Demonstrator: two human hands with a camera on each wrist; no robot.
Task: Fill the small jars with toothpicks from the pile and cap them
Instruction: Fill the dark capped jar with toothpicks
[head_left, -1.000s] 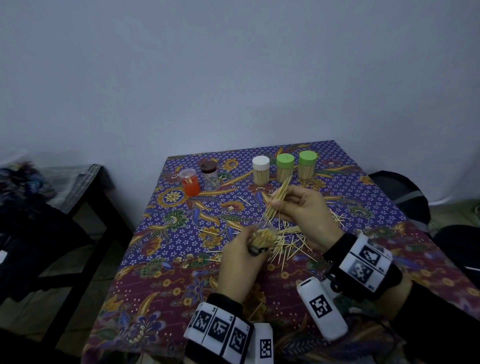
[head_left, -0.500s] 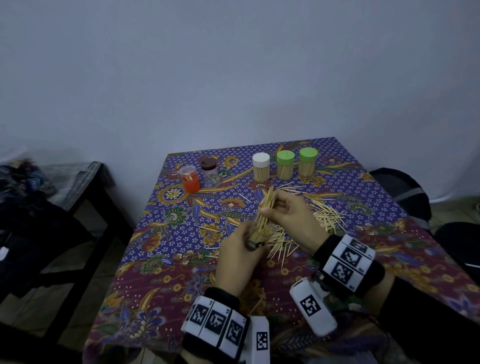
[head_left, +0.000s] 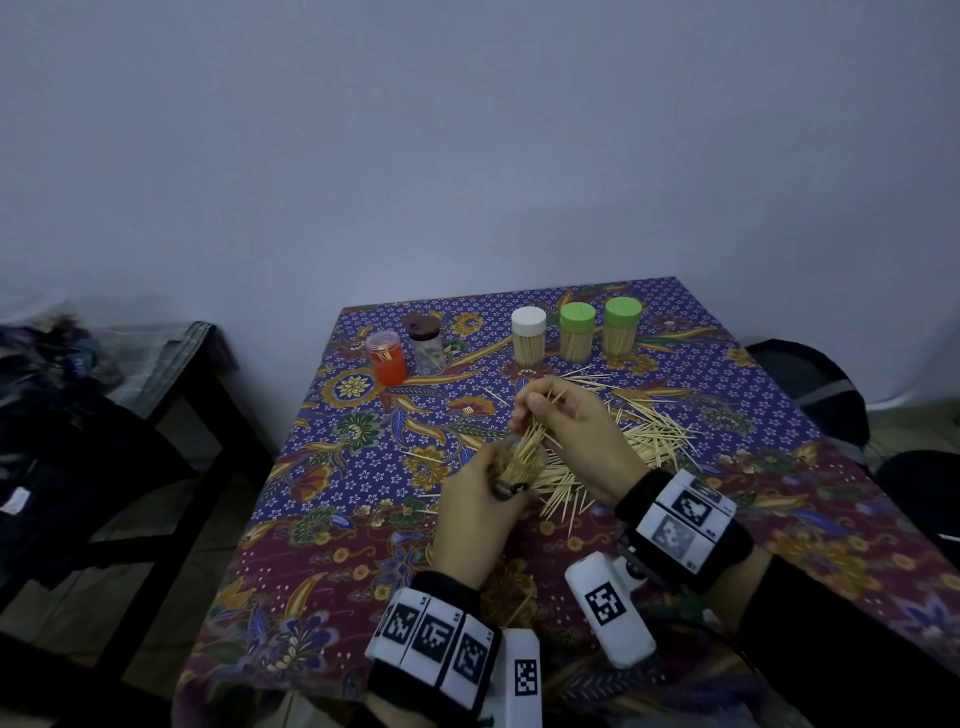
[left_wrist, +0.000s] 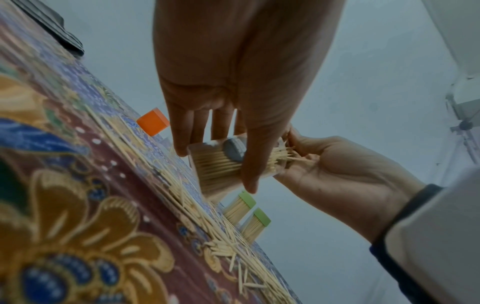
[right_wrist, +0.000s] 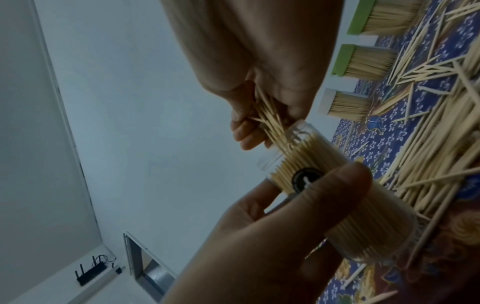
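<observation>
My left hand (head_left: 498, 480) grips a small clear jar (head_left: 522, 460), tilted and packed with toothpicks, just above the table. The same jar (right_wrist: 376, 226) has an open mouth and no cap. My right hand (head_left: 545, 415) pinches a bundle of toothpicks (right_wrist: 270, 121), whose tips reach into the jar mouth. In the left wrist view the left hand (left_wrist: 215, 170) wraps the jar (left_wrist: 207, 162) and the right hand (left_wrist: 311, 156) is at its mouth. The loose toothpick pile (head_left: 649, 436) lies on the cloth under and right of my hands.
At the back stand a white-capped jar (head_left: 529, 335) and two green-capped jars (head_left: 577, 332) (head_left: 622, 325), all full. An orange jar (head_left: 387, 358) and a brown-lidded jar (head_left: 426, 345) stand back left. The patterned tablecloth (head_left: 363, 519) covers the table; a dark bench is left, bags right.
The right hand has lowered the toothpick bundle towards the jar, so less of it sticks out above the fingers. Both hands shifted slightly left; the left hand keeps hold of the jar.
</observation>
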